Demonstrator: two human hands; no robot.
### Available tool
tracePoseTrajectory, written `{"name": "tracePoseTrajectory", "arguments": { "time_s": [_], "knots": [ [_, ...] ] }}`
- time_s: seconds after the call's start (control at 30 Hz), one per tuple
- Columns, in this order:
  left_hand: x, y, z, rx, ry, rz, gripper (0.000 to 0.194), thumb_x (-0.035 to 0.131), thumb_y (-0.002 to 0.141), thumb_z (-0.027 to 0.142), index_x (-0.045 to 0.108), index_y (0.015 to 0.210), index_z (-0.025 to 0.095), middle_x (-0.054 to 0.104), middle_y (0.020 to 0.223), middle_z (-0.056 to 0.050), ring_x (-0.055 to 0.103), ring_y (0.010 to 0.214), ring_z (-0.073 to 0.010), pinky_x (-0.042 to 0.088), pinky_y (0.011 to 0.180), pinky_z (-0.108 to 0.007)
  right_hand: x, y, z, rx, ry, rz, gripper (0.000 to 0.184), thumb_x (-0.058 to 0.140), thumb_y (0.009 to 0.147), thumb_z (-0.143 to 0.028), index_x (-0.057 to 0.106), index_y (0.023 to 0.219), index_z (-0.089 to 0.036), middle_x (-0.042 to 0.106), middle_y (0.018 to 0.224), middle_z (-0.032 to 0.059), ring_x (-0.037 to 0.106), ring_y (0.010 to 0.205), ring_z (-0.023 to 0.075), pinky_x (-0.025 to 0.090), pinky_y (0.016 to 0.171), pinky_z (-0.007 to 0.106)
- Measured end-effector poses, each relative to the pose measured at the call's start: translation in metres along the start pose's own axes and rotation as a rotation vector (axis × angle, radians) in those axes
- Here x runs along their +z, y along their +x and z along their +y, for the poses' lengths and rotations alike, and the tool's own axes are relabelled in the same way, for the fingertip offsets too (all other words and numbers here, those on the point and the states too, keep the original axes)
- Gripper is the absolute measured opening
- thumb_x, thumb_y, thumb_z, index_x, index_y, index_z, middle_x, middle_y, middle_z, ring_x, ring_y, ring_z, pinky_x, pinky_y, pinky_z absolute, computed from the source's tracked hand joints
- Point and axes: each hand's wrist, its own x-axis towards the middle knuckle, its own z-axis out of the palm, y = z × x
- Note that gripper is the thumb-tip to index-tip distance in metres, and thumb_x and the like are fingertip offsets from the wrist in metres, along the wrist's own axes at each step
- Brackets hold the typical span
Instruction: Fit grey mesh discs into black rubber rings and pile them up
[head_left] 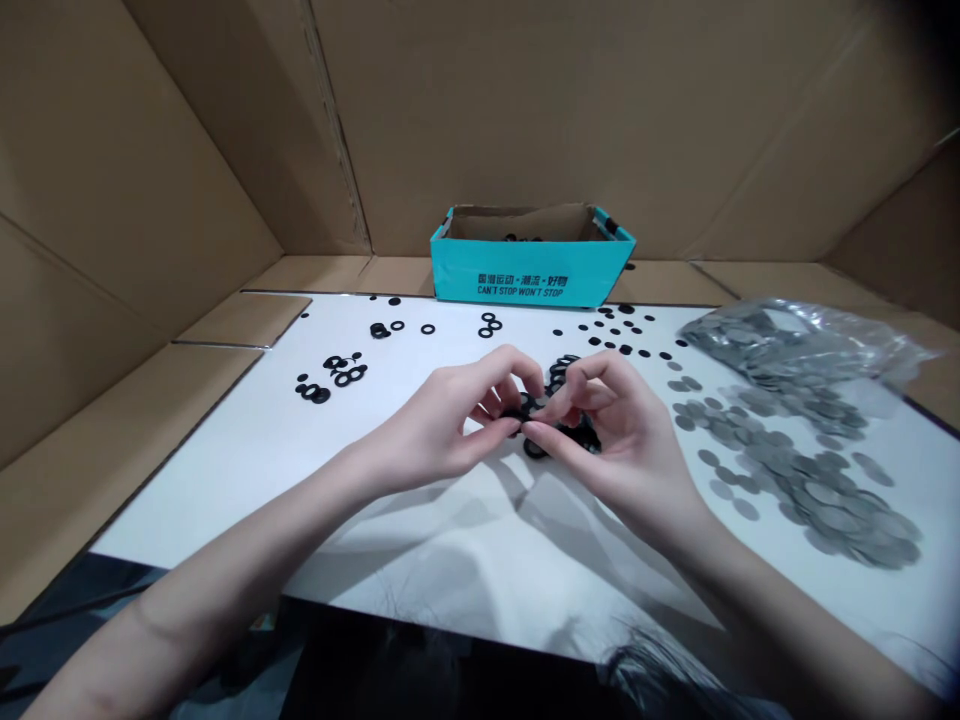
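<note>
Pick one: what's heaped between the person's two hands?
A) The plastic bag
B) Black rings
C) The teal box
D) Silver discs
B. Black rings are heaped between the left hand and right hand, while the silver discs lie off to the right.

Both hands (pixel 439 415) (pixel 619 440) amid blk rings (pixel 559 375)

Bright, even light throws soft shadows (pixel 555 530) below the right hand (pixel 619 445), edges bowed.
</note>
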Motion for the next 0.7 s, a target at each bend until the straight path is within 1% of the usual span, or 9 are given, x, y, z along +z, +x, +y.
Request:
{"name": "tracePoseTrajectory", "arguments": {
  "time_s": [0.13,0.2,0.23,0.37,0.53,0.6,0.7],
  "knots": [
    [-0.002,-0.001,0.002,0.003,0.056,-0.06,0.028,0.053,0.088,0.001,0.054,0.107,0.022,0.064,0.094,0.003,0.062,0.078,-0.0084,0.053,0.075,-0.022,0.001,-0.001,0.003,-0.139,-0.132,0.009,0.027,0.068,0.082,-0.01,0.048,0.088,-0.027,0.059,0.075,-0.0059,0.064,0.069,0.0141,0.05,0.067,0.03],
    [-0.002,-0.002,0.0,-0.024,0.067,-0.059,0.031,0.054,0.087,0.002,0.054,0.11,0.022,0.063,0.09,0.003,0.061,0.077,-0.0093,0.054,0.075,-0.023,0.0,0.0,0.003,-0.186,-0.192,-0.022,0.025,0.067,0.083,-0.009,0.05,0.089,-0.026,0.061,0.078,-0.0049,0.065,0.069,0.0133,0.05,0.066,0.028],
    [-0.002,-0.002,0.0,-0.035,0.06,-0.048,0.031,0.055,0.087,0.003,0.054,0.111,0.022,0.062,0.088,0.003,0.062,0.077,-0.0099,0.055,0.075,-0.024,0.0,0.0,0.003,-0.186,-0.204,-0.036,0.024,0.066,0.083,-0.009,0.05,0.089,-0.026,0.061,0.078,-0.0045,0.065,0.07,0.0132,0.05,0.066,0.028],
    [0.001,-0.001,-0.002,-0.016,0.018,0.019,0.029,0.056,0.088,0.007,0.054,0.113,0.022,0.063,0.089,0.001,0.064,0.079,-0.0112,0.056,0.075,-0.025,-0.004,0.001,0.001,-0.087,-0.155,-0.03,0.023,0.068,0.086,-0.014,0.05,0.094,-0.027,0.067,0.079,-0.0037,0.069,0.073,0.0144,0.05,0.068,0.029],
    [0.004,0.0,-0.004,0.044,-0.007,0.086,0.026,0.057,0.091,0.007,0.056,0.113,0.02,0.064,0.091,0.0,0.062,0.077,-0.0101,0.055,0.071,-0.022,-0.005,0.003,-0.002,-0.006,-0.071,-0.008,0.022,0.071,0.083,-0.016,0.053,0.09,-0.026,0.068,0.075,-0.0046,0.066,0.07,0.0138,0.049,0.068,0.029],
    [0.004,0.0,-0.005,0.079,-0.025,0.103,0.026,0.062,0.092,0.01,0.056,0.115,0.02,0.065,0.094,-0.001,0.063,0.077,-0.0099,0.056,0.071,-0.022,-0.005,0.005,-0.002,0.09,0.044,-0.014,0.025,0.075,0.081,-0.019,0.053,0.09,-0.026,0.069,0.074,-0.0049,0.064,0.067,0.0132,0.047,0.064,0.028],
    [0.002,0.0,-0.009,0.18,-0.046,0.104,0.036,0.071,0.09,0.014,0.057,0.122,0.022,0.068,0.112,-0.005,0.068,0.086,-0.0113,0.059,0.076,-0.021,-0.006,0.007,-0.003,0.301,0.327,-0.052,0.037,0.085,0.074,-0.026,0.051,0.09,-0.026,0.072,0.073,-0.0058,0.06,0.061,0.0111,0.047,0.057,0.025]
  ]
}}
